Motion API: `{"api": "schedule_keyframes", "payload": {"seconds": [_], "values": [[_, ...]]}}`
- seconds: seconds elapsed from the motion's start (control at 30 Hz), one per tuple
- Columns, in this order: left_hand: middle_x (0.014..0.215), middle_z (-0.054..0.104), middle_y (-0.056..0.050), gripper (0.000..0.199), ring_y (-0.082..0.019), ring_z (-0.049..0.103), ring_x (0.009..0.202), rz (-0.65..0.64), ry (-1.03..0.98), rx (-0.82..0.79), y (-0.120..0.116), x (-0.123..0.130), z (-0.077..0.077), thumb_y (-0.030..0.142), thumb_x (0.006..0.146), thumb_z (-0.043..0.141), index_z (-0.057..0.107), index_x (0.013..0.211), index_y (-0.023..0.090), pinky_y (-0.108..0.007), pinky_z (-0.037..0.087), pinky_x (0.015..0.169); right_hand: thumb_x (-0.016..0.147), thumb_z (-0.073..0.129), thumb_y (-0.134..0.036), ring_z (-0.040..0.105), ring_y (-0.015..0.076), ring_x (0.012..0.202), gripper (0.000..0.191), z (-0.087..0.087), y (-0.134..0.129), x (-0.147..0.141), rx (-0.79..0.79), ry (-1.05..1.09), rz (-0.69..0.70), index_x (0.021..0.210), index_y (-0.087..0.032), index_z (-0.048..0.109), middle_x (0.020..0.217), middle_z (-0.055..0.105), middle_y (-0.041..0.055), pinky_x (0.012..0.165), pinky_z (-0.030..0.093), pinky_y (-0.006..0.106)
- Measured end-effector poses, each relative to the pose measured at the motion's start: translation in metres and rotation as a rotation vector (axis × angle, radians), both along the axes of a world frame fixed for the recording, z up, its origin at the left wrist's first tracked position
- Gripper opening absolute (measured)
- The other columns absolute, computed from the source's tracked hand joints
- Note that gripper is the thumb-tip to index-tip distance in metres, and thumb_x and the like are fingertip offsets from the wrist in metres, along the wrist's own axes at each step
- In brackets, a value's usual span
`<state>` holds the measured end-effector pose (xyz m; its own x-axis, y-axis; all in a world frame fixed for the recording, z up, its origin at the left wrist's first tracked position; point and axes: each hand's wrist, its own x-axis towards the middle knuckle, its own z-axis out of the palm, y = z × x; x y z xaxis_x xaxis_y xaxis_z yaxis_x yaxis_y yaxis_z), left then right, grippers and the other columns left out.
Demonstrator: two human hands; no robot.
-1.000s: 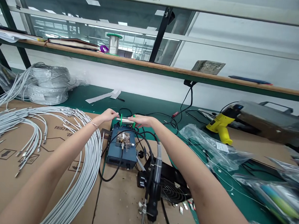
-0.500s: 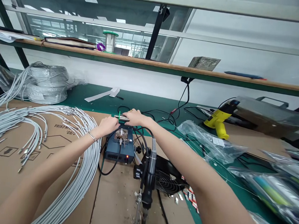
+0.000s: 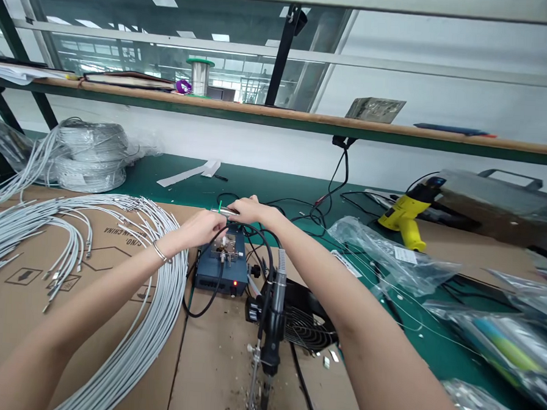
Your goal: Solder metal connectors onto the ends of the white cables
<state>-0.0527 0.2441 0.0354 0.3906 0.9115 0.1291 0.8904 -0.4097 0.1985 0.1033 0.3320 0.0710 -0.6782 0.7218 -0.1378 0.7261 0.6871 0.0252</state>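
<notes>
Both hands reach to the rear of a blue-grey box (image 3: 221, 276) with a lit red light. Between them lies a silvery spool (image 3: 226, 212) with a green rim, on its side. My right hand (image 3: 248, 210) has its fingers closed on the spool's right part. My left hand (image 3: 205, 228), a bracelet on its wrist, is closed with bent fingers just left of and below the spool; what its fingertips pinch is too small to make out. A black-handled soldering tool (image 3: 273, 333) stands in front of the box, by a black fan (image 3: 308, 323).
A big bundle of grey cables (image 3: 168, 297) curves over cardboard at left, with wrapped cable coils (image 3: 91, 156) behind. At right lie a yellow heat gun (image 3: 405, 221) and plastic bags (image 3: 399, 260). A shelf (image 3: 260, 114) crosses behind the hands.
My left hand has moved slightly right, off the spool's left end to just below it. My right hand stays at the spool. The view has shifted a little.
</notes>
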Motion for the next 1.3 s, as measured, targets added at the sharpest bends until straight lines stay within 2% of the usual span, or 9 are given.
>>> {"api": "schedule_keyframes", "payload": {"seconds": [0.2,0.37,0.47,0.63,0.83,0.97,1.17,1.3], "values": [[0.111,0.056,-0.008,0.027,-0.020,0.057,0.096,0.163,-0.058,-0.089,0.022,-0.003,0.016,0.029,0.087,0.051,0.054,0.110,0.016,-0.040,0.049,0.080,0.088,0.051,-0.031,0.057,0.0200,0.096,0.029,0.000,0.000,0.001,0.111,-0.066,0.086,0.112,-0.015,0.053,0.112,0.055,0.0079,0.080,0.048,0.041],[0.108,0.058,-0.007,0.026,-0.021,0.058,0.091,0.193,-0.120,-0.315,0.035,0.010,0.015,0.030,0.087,0.052,0.056,0.107,0.015,-0.037,0.050,0.077,0.087,0.052,-0.032,0.055,0.0218,0.100,0.032,-0.004,-0.007,0.006,0.235,-0.067,0.114,0.114,-0.015,0.051,0.115,0.054,0.0085,0.084,0.045,0.044],[0.108,0.058,-0.005,0.026,-0.022,0.058,0.092,0.211,-0.194,-0.381,0.036,0.018,0.009,0.031,0.087,0.051,0.057,0.106,0.014,-0.037,0.050,0.077,0.088,0.051,-0.033,0.054,0.0222,0.102,0.033,-0.004,-0.011,0.009,0.277,-0.062,0.137,0.116,-0.016,0.050,0.117,0.053,0.0087,0.085,0.044,0.044],[0.109,0.057,-0.006,0.027,-0.022,0.058,0.093,0.311,-0.296,-0.345,0.037,0.028,0.000,0.030,0.086,0.052,0.055,0.108,0.014,-0.038,0.050,0.078,0.088,0.050,-0.033,0.054,0.0217,0.101,0.031,-0.004,-0.014,0.015,0.299,-0.068,0.154,0.114,-0.016,0.052,0.115,0.054,0.0083,0.085,0.044,0.044],[0.112,0.056,-0.008,0.029,-0.021,0.057,0.096,0.401,-0.233,-0.279,0.036,0.033,0.000,0.028,0.086,0.053,0.053,0.112,0.015,-0.039,0.049,0.079,0.088,0.050,-0.032,0.053,0.0220,0.102,0.031,-0.007,-0.014,0.021,0.317,-0.067,0.142,0.115,-0.017,0.051,0.115,0.053,0.0081,0.085,0.043,0.044],[0.111,0.056,-0.008,0.029,-0.021,0.057,0.095,0.409,-0.188,-0.252,0.035,0.034,-0.001,0.028,0.086,0.053,0.053,0.112,0.015,-0.040,0.049,0.079,0.087,0.050,-0.034,0.050,0.0231,0.103,0.031,-0.009,-0.013,0.024,0.332,-0.064,0.139,0.113,-0.018,0.052,0.113,0.053,0.0075,0.086,0.040,0.045],[0.111,0.056,-0.008,0.029,-0.021,0.057,0.095,0.404,-0.147,-0.229,0.033,0.035,0.000,0.028,0.086,0.053,0.053,0.112,0.015,-0.039,0.049,0.079,0.082,0.052,-0.028,0.038,0.0357,0.108,0.039,-0.011,-0.019,0.035,0.377,-0.011,0.132,0.120,-0.021,0.051,0.125,0.047,0.0146,0.079,0.033,0.045],[0.110,0.056,-0.008,0.029,-0.021,0.058,0.094,0.395,-0.147,-0.223,0.030,0.036,0.002,0.029,0.086,0.053,0.053,0.111,0.015,-0.039,0.049,0.078,0.084,0.046,-0.030,0.035,0.0360,0.110,0.040,-0.005,-0.027,0.050,0.417,0.024,0.111,0.123,-0.021,0.049,0.130,0.042,0.0143,0.079,0.032,0.045]]}}
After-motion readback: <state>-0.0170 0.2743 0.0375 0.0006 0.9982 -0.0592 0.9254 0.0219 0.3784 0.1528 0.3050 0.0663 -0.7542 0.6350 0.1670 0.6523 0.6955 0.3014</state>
